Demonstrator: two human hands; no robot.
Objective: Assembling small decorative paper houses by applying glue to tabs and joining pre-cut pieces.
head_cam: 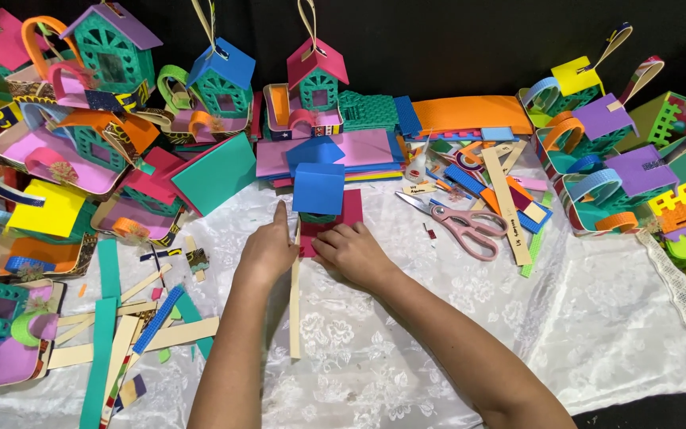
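On a desk with a white lacy cloth: little green foam house with a blue roof on a dark red card base. Left hand, pointing finger straight, pressing a long tan strip. Right hand, fingers bent, pressing flat on the base, gripping nothing.

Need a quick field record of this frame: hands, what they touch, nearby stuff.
left hand: on long cream strip, index finger raised
right hand: pressing red base
on base: small house with blue roof
nearby: pink scissors to the right
surface: white lace cloth
background: finished foam houses
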